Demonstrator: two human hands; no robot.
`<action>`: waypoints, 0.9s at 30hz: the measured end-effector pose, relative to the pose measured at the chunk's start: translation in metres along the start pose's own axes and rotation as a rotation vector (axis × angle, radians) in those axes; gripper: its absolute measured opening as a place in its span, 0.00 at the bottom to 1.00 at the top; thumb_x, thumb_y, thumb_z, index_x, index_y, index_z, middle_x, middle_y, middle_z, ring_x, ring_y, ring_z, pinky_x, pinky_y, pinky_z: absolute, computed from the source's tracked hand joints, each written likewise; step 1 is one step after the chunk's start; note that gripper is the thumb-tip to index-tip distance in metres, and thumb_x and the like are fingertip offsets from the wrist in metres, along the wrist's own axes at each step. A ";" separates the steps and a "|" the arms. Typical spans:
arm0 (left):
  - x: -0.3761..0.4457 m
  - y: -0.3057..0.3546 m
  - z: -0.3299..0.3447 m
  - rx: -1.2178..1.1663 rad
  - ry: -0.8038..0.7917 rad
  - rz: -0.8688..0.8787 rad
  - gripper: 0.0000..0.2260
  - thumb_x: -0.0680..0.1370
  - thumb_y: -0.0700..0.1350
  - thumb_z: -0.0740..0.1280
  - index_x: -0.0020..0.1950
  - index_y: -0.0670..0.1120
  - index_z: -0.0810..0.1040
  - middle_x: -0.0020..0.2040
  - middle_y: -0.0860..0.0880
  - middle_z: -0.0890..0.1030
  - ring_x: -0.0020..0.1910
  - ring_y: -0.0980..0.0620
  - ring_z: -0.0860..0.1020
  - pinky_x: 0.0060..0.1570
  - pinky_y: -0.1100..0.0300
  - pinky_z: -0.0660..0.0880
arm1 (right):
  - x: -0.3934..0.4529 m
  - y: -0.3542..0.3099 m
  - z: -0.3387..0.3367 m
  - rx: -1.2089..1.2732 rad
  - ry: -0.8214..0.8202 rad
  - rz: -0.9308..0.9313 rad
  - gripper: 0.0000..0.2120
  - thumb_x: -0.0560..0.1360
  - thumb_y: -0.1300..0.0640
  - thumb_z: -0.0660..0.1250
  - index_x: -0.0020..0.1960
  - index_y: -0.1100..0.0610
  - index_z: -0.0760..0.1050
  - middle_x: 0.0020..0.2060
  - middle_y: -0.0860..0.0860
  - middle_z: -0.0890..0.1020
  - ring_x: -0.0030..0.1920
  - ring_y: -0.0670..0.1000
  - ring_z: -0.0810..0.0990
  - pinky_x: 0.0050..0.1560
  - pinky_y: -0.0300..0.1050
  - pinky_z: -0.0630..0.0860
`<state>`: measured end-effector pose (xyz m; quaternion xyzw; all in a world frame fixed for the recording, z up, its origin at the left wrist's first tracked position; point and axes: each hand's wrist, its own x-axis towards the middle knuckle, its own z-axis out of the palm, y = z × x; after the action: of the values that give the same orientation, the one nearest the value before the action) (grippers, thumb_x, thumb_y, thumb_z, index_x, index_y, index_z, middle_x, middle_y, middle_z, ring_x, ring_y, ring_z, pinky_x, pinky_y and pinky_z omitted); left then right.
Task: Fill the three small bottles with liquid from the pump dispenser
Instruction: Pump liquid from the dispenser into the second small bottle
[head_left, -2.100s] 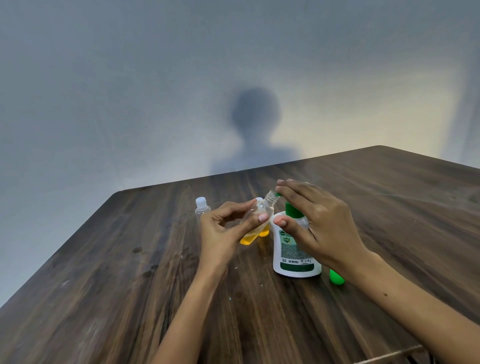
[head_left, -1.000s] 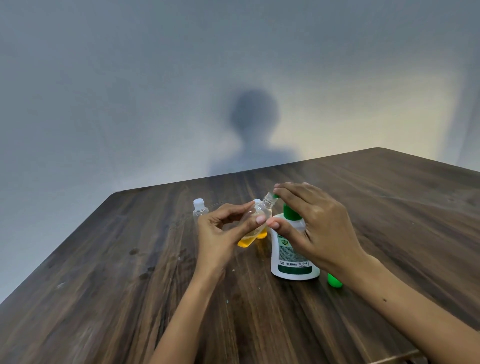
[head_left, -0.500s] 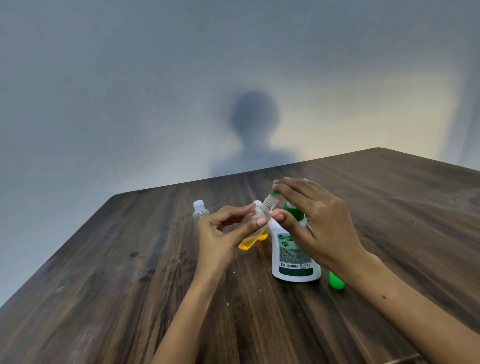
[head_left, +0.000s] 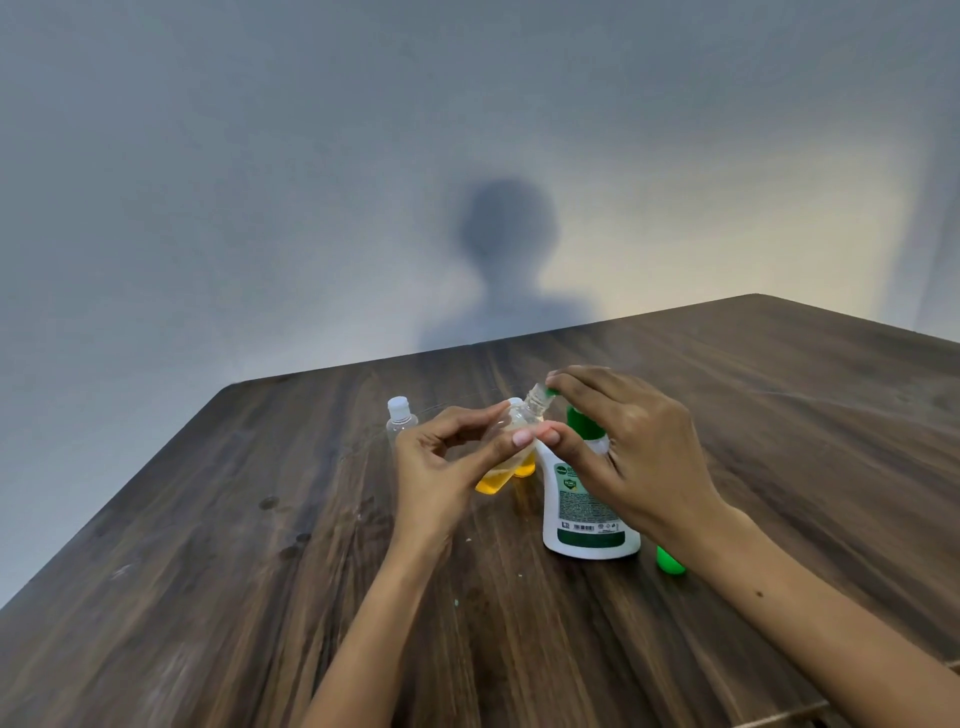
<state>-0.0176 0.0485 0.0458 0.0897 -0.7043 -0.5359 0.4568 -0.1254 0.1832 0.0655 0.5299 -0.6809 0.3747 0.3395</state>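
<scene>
Little changes over the last two seconds: we keep the tilted bottle (head_left: 511, 447) in our left hand (head_left: 441, 467) with its open neck up against the green nozzle, and our right hand (head_left: 631, 452) stays on the dispenser (head_left: 582, 514). The orange pool in the bottle's low end looks about the same, so we judge this fill is only partly done and more pumps are needed.

Our left fingers (head_left: 470, 415) and thumb pinch the bottle's middle, neck pointing up toward the far right edge of the counter (head_left: 208, 571). Our right fingers (head_left: 582, 382) curl over the pump head, thumb against the dispenser's shoulder, touching the left thumb tip.

A capped, clear bottle (head_left: 400, 418) stands just beyond the left hand; another with orange liquid (head_left: 523, 470) sits behind the held one.
</scene>
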 end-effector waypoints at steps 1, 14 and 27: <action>0.000 0.000 0.000 0.001 0.001 0.002 0.18 0.63 0.48 0.76 0.50 0.44 0.85 0.44 0.51 0.86 0.46 0.55 0.84 0.46 0.64 0.79 | 0.000 0.001 -0.001 0.004 -0.002 -0.004 0.37 0.78 0.32 0.47 0.55 0.60 0.81 0.51 0.52 0.83 0.50 0.52 0.81 0.48 0.40 0.72; 0.000 -0.001 0.000 -0.021 -0.009 -0.001 0.15 0.64 0.47 0.77 0.49 0.46 0.85 0.45 0.50 0.86 0.48 0.53 0.83 0.47 0.62 0.80 | 0.001 0.004 -0.006 0.001 -0.019 -0.021 0.35 0.78 0.32 0.47 0.59 0.58 0.79 0.55 0.52 0.82 0.54 0.50 0.80 0.53 0.38 0.70; 0.000 0.001 -0.002 -0.056 0.002 0.007 0.15 0.63 0.48 0.77 0.48 0.47 0.86 0.45 0.52 0.86 0.47 0.54 0.83 0.47 0.63 0.79 | 0.004 0.006 -0.004 0.017 -0.013 -0.046 0.36 0.79 0.33 0.46 0.60 0.60 0.79 0.57 0.54 0.82 0.56 0.50 0.79 0.55 0.44 0.72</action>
<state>-0.0159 0.0469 0.0466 0.0748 -0.6890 -0.5537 0.4616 -0.1315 0.1858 0.0705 0.5506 -0.6675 0.3693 0.3391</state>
